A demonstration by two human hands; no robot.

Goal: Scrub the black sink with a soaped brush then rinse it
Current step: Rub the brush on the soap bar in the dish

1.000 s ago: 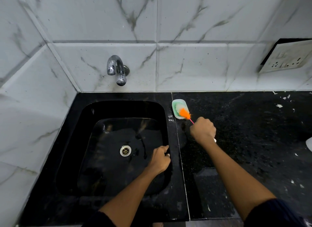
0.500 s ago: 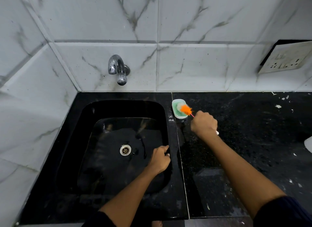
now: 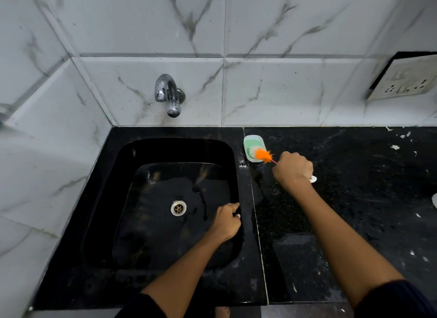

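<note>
The black sink (image 3: 146, 223) is set into a black counter, with a metal drain (image 3: 178, 208) in its wet floor. My right hand (image 3: 293, 169) is closed around a brush with orange bristles (image 3: 263, 155). The bristles press into a small white soap dish (image 3: 248, 140) of green soap just right of the sink's far corner. The brush's white handle end sticks out behind my fist. My left hand (image 3: 225, 220) rests on the sink's right rim, fingers curled over the edge.
A chrome tap (image 3: 168, 95) juts from the marble-tiled wall above the sink, with no water running. The black counter (image 3: 354, 199) stretches right, flecked with white specks. A socket plate (image 3: 404, 81) sits on the wall at the far right.
My right hand has shifted slightly back and forth with the brush on the soap dish. My left hand has stayed on the rim.
</note>
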